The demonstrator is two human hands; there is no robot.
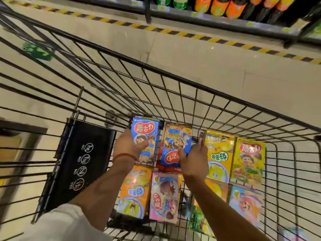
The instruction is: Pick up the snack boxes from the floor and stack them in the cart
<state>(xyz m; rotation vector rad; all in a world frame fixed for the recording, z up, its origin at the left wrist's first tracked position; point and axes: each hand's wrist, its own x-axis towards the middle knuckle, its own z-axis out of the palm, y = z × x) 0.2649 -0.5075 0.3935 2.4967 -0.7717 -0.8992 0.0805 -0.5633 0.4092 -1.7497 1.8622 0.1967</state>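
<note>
- Near, on the cart floor: an orange box (pixel 134 192) and a pink box (pixel 164 197) lie flat side by side, with a green-printed box (pixel 198 218) and a pastel box (pixel 246 204) to their right; both forearms reach over them, so a careless pull back could drag a sleeve or wrist across the row and skew it.
- Middle: the left hand (pixel 128 146) grips a blue box (pixel 145 138) from its left edge, thumb across the face; the right hand (pixel 192 162) pinches a second blue box (pixel 177 145), which rests tilted on a red box (pixel 160 164) beneath.
- Judged risk: the tilted blue box could slide off the red one on release, or the two blue boxes, just beside each other, could jam edge to edge and leave the stack crooked.
- Right of the hands: two yellow boxes (pixel 219 153) (pixel 248 159) crowd the right hand's knuckles, leaving little room.
- Left: the black child-seat flap (pixel 83 160) hems in the left wrist.
- Far: the cart (pixel 173 79) wire wall stands right behind the blue boxes, blocking any push forward.
- Beyond: tiled floor (pixel 191 54), hazard-striped tape (pixel 208 38) and a shelf of bottles (pixel 234 6); no boxes show on the floor in view.
</note>
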